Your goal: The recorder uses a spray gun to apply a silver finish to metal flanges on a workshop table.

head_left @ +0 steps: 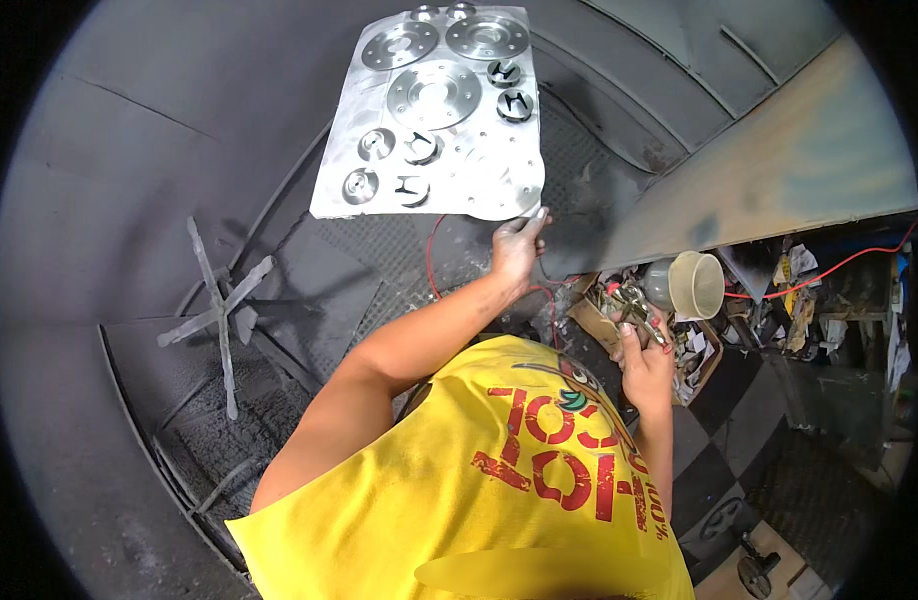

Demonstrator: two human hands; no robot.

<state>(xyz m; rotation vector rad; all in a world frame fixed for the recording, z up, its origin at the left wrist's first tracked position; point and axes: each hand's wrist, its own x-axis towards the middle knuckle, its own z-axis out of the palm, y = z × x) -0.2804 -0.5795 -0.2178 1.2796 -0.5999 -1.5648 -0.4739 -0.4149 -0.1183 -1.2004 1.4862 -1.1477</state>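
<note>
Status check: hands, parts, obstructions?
Left hand pinching white panel at its near right corner. Right hand gripping spray gun. Round metal parts on panel. Red hose visible behind left forearm.

I read the large round disc (411, 98) as bare metal, smooth and glossy. Glare obscures the finish of the supporting panel (336, 170). The spray gun (636, 308) shows shiny metal; its cup (685, 285) looks like semi-matt plastic. The shirt (419, 480) is matt cloth. I note a rough, crusted coating on the cross-shaped stand (220, 312), a mostly matt wall (179, 120), and cardboard in the box (592, 326).
</note>
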